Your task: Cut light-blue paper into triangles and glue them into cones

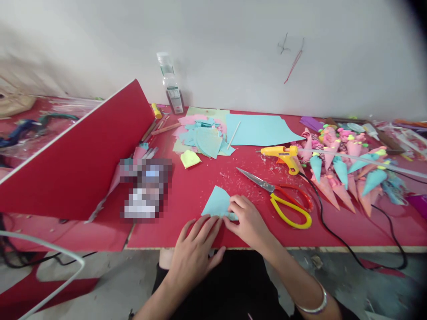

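A light blue fan-shaped paper or felt piece [215, 201] lies on the red table near its front edge. My left hand [196, 246] rests with fingers stretched out over its lower edge, the thumb apart. At the lower right edge of the same piece, my right hand [248, 222] has its thumb and bent fingers closed on it. That edge looks raised or rolled, but the fingers partly hide it. Scissors [271, 189] with red and yellow handles lie just right of the right hand, blades pointing to the upper left.
A yellow glue gun [283, 156] with a black cord lies behind the scissors. Several pink and blue cones [340, 171] are heaped at right. Blue sheets [260, 129], cut pieces [207, 140], a yellow pad [190, 159] and a bottle [173, 91] stand behind. A red board [83, 160] rises at left.
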A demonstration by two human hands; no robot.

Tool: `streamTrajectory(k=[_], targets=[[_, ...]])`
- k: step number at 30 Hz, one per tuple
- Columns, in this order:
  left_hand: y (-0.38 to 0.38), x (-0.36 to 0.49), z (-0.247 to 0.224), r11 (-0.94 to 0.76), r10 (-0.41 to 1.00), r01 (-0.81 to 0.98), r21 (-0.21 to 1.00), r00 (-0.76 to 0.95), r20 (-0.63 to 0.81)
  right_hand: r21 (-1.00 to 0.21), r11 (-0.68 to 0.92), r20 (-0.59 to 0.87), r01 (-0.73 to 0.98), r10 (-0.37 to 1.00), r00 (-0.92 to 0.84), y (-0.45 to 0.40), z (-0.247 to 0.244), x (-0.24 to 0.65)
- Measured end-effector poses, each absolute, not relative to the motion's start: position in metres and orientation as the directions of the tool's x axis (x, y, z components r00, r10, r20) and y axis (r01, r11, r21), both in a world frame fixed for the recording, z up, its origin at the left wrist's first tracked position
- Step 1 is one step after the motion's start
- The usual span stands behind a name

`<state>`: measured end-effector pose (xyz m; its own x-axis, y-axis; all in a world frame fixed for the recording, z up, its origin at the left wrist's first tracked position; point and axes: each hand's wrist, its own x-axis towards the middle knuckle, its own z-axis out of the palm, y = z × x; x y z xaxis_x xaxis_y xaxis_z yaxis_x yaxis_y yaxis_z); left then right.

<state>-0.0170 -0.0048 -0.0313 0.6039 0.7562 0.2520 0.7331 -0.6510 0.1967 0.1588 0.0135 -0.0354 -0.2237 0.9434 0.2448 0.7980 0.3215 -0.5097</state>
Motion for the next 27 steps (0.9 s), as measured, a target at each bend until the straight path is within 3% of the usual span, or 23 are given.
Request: streamTrajectory(k=[14,27], targets=[[-0.002,-0.023,-0.031,-0.646,0.762,0.723,0.245,0.626,0.165,-0.483,0.253,0.207,0.838,0.963,-0.171,0.004,-0.034,0.177],[0.028,-0.022,-0.039,-0.568,0.811,0.694,0.444,0.565,0.155,-0.571,0.362,0.177,0.737,0.931,-0.320,-0.001,-0.025,0.173]])
